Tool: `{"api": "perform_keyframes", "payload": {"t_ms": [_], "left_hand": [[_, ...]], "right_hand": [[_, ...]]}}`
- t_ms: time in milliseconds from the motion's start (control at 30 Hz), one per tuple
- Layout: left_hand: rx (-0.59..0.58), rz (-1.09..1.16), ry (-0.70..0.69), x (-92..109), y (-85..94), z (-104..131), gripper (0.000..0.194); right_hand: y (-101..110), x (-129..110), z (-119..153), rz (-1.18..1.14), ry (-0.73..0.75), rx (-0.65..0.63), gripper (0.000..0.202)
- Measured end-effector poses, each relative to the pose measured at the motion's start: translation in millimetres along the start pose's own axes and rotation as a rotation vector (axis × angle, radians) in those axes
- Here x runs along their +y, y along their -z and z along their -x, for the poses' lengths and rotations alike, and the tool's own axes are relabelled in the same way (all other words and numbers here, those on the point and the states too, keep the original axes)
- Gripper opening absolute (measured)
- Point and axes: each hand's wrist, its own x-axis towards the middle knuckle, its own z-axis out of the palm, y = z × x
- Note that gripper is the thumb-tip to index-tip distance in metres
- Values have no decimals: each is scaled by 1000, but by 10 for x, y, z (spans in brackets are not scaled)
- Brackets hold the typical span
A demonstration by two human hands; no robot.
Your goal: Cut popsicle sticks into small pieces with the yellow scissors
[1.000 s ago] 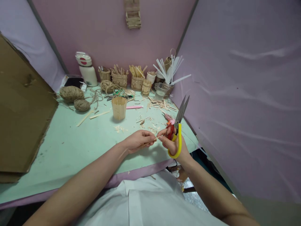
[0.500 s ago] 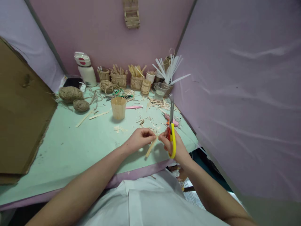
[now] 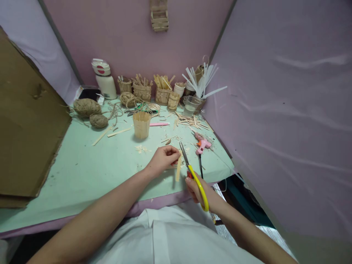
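Note:
Between its thumb and fingers, my left hand (image 3: 165, 160) pinches the upper end of a flat wooden stick (image 3: 178, 170), which hangs down over the table's front part. My right hand (image 3: 196, 187) is closed around a pair of scissors (image 3: 192, 168) with yellow and red handles. The narrow blades point up and away, just to the right of the stick's top. Whether they touch the stick I cannot tell. Beyond my left hand a cup made of wooden slats (image 3: 141, 126) stands upright, with small wood shavings (image 3: 141, 149) in front of it.
A pink glue gun (image 3: 203, 145) lies at the right with its cord. Twine balls (image 3: 87, 107), a white bottle (image 3: 106, 84), holders of sticks (image 3: 142, 91) and a cup with white glue sticks (image 3: 202, 86) line the back. Cardboard (image 3: 30, 121) stands left; loose thin sticks (image 3: 189, 120) lie back right.
My right hand has moved down and turned the scissors so the blades lean left toward the stick. The stick now hangs more upright from my left hand. The view has shifted slightly.

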Motion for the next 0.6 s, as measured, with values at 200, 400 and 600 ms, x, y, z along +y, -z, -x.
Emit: {"api": "perform_keyframes", "payload": {"t_ms": [200, 400, 600], "left_hand": [[11, -21, 4, -20, 8, -9, 17], [0, -36, 17, -39, 8, -11, 17], [4, -11, 48, -29, 2, -3, 13]], "right_hand": [[-15, -27, 8, -3, -24, -1, 37], [-18, -34, 15, 8, -28, 1, 37], [-28, -38, 18, 2, -45, -8, 39]]}}
